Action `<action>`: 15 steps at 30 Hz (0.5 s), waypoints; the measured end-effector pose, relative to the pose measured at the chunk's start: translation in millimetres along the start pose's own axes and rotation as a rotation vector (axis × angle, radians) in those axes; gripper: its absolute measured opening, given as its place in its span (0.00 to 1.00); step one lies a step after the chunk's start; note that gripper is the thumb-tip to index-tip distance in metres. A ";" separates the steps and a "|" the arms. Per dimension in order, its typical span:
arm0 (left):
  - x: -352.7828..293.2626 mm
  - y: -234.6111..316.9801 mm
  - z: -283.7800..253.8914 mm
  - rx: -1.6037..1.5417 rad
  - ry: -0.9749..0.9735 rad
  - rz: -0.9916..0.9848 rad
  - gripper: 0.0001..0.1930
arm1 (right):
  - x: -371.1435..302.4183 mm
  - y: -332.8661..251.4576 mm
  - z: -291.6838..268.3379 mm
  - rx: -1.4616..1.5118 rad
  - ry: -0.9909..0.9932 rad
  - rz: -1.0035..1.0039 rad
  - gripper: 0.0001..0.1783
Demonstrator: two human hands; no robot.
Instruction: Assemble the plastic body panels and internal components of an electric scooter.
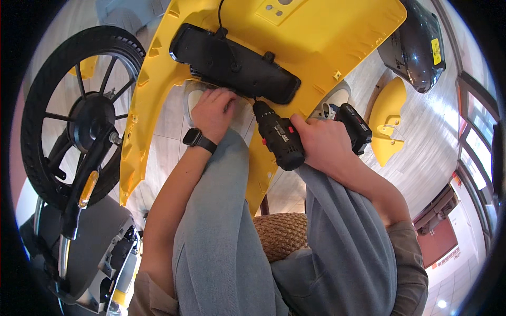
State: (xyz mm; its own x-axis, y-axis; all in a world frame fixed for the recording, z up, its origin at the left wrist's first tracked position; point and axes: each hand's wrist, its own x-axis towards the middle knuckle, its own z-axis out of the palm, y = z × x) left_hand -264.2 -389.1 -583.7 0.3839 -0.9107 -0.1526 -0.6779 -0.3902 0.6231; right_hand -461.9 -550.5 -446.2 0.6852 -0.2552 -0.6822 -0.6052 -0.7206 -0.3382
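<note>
My right hand (327, 142) is closed round the grip of a black cordless drill (279, 136) with red buttons and a battery at its base. The drill's tip meets the lower edge of a long black housing (237, 66), which has a thin cable on its back. That housing lies against a large yellow moulded panel (321, 45) spread before my knees. My left hand (213, 111), with a black watch on its wrist, is at the housing's near edge, left of the drill tip. Its fingers are curled, and whatever they pinch is hidden.
To the left stands a black-tyred spoked wheel (95, 116) on a fork, above a dark grey body part (100, 253). A curved yellow piece (387, 124) lies on the floor at right, near a glossy black part (416, 47). A woven seat (282, 234) shows between my legs.
</note>
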 end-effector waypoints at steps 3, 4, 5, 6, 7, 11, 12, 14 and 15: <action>-3.7 -1.5 1.6 0.039 0.008 0.083 0.13 | 1.0 1.1 2.8 -0.004 0.012 -0.013 0.17; -4.0 -0.1 1.8 0.048 -0.006 0.082 0.13 | 1.9 1.5 2.9 -0.006 0.008 -0.014 0.17; -3.6 0.0 3.0 0.046 -0.005 0.079 0.13 | 3.5 1.7 3.0 -0.002 -0.014 0.008 0.17; -2.5 -1.1 5.0 0.046 0.023 0.071 0.13 | 5.1 1.6 3.5 0.002 -0.036 0.029 0.17; -1.8 -2.1 6.6 0.046 0.050 0.063 0.13 | 6.6 1.5 4.5 0.000 -0.039 0.028 0.17; -2.5 -6.0 8.5 0.016 0.034 0.079 0.14 | 9.1 0.3 4.7 0.005 -0.018 0.069 0.18; -2.0 -6.3 9.0 0.042 0.008 0.081 0.14 | 8.9 0.6 2.6 0.011 -0.016 0.068 0.18; -1.5 -6.8 9.5 0.067 -0.015 0.083 0.15 | 7.5 0.0 -1.6 0.017 -0.025 0.065 0.19; -2.1 -6.5 9.2 0.079 -0.042 0.082 0.15 | 6.0 -0.3 -1.9 0.027 -0.035 0.063 0.20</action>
State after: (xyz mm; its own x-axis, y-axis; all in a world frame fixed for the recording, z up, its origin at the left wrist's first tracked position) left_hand -266.4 -385.9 -594.5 0.2997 -0.9441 -0.1371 -0.7538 -0.3224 0.5726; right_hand -456.9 -553.0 -449.0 0.6307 -0.2765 -0.7250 -0.6581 -0.6857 -0.3110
